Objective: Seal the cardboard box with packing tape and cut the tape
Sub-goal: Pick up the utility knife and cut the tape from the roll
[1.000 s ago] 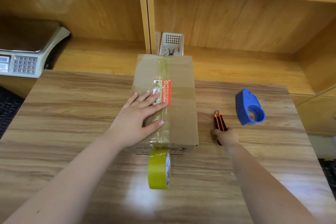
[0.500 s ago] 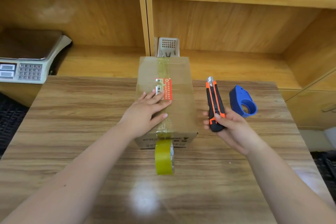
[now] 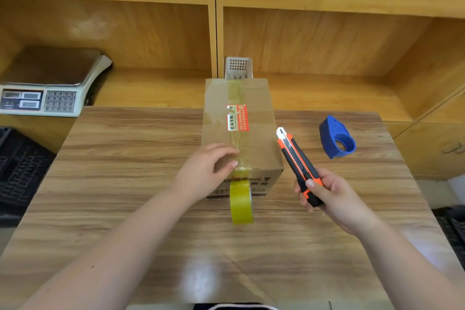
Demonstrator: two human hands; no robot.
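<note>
A brown cardboard box (image 3: pixel 241 133) stands on the wood-grain worktop (image 3: pixel 125 184), a strip of clear packing tape (image 3: pixel 237 118) running along its top seam. The left hand (image 3: pixel 203 171) rests on the box's near left top edge, fingers loosely curled, gripping nothing. A yellowish roll of packing tape (image 3: pixel 241 202) hangs at the box's near face. The right hand (image 3: pixel 324 191) is closed around an orange-and-black utility knife (image 3: pixel 298 163), just right of the box. A blue plastic tape dispenser (image 3: pixel 336 137) lies further right.

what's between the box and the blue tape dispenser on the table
In the head view, the utility knife, held up in the right hand, crosses the gap between cardboard box and blue dispenser.
</note>
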